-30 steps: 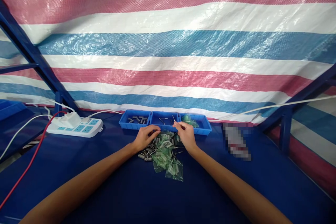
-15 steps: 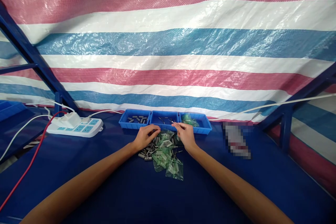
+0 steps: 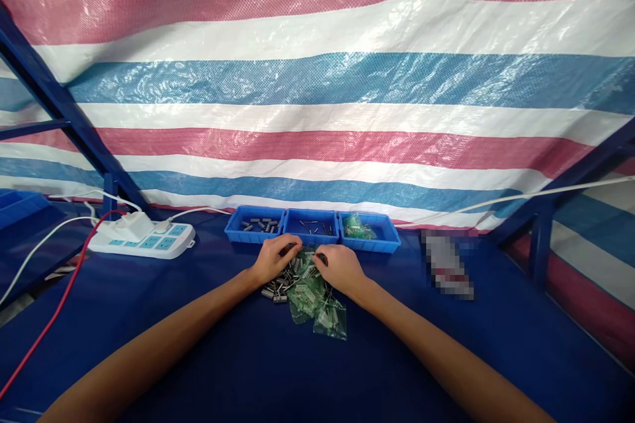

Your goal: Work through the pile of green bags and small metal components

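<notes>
A mixed pile of small grey metal cylinders (image 3: 280, 299), thin metal screws or pins and small green-tinted plastic bags (image 3: 306, 297) lies on the blue table. My left hand (image 3: 272, 259) is at the pile's upper left edge, thumb and fingertips drawn together; anything between them is too small to make out. Over the pile's upper right side, my right hand (image 3: 341, 269) has its fingers curled and its fingertips down among the pieces, so what they pinch is hidden. Behind the hands, the middle blue bin (image 3: 311, 239) contains several thin metal pieces.
The left blue bin (image 3: 254, 238) holds grey cylinders, and the right blue bin (image 3: 384, 243) holds green bags. A white power strip (image 3: 163, 244) with cables is at the left. A blurred item (image 3: 449, 268) lies at the right. Striped sheeting (image 3: 317, 145) hangs behind.
My right hand has moved from the middle bin's front edge down and left onto the pile. The thin piece in its fingers has gone, and more pieces show in that bin. My left hand stayed put.
</notes>
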`<state>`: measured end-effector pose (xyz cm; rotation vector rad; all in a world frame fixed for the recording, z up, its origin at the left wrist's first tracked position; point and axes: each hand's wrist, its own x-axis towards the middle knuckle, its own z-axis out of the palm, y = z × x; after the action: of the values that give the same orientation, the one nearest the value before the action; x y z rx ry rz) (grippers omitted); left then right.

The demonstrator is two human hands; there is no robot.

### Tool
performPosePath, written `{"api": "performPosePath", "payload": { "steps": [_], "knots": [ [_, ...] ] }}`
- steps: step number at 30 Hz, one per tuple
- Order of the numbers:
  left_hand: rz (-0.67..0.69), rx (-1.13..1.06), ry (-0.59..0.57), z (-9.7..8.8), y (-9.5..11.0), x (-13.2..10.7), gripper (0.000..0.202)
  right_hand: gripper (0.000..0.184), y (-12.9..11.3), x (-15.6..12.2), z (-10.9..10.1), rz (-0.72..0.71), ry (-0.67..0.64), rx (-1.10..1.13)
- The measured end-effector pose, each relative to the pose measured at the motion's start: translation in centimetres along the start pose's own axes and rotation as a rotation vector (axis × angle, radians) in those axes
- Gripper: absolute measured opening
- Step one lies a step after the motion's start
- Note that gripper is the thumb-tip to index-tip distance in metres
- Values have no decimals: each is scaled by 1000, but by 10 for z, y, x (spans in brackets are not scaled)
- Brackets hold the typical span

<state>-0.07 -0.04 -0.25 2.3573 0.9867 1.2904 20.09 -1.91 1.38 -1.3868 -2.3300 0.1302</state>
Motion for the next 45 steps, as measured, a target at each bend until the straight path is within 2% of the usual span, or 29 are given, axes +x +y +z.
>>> {"api": "performPosePath", "payload": {
  "steps": [2, 7, 11, 16, 23, 33, 41, 45],
  "knots": [
    [10, 5, -10, -1, 1, 0, 13, 15, -2, -2, 0, -62, 3, -6],
    [-14, -3, -8, -2, 2, -1, 11, 27, -11, -6, -3, -316, 15, 92],
    [-53, -28, 41, -1, 1, -3, 9, 29, -14, -9, -2, -444, -47, 111],
    [-76, -31, 55, 0, 0, -2, 10, 31, -12, -11, 0, -452, -134, 126],
    [-83, -25, 49, -1, 1, -2, 10, 32, -14, -12, -2, -437, -181, 163],
    [-80, -32, 46, -1, 1, -2, 10, 29, -17, -12, 0, -397, -99, 143],
    [-71, -18, 51, -1, 3, -1, 12, 27, -20, -12, -1, -386, -86, 148],
    [-67, -20, 53, -1, 3, -1, 12, 26, -17, -11, 4, -354, -13, 193]
  ]
}}
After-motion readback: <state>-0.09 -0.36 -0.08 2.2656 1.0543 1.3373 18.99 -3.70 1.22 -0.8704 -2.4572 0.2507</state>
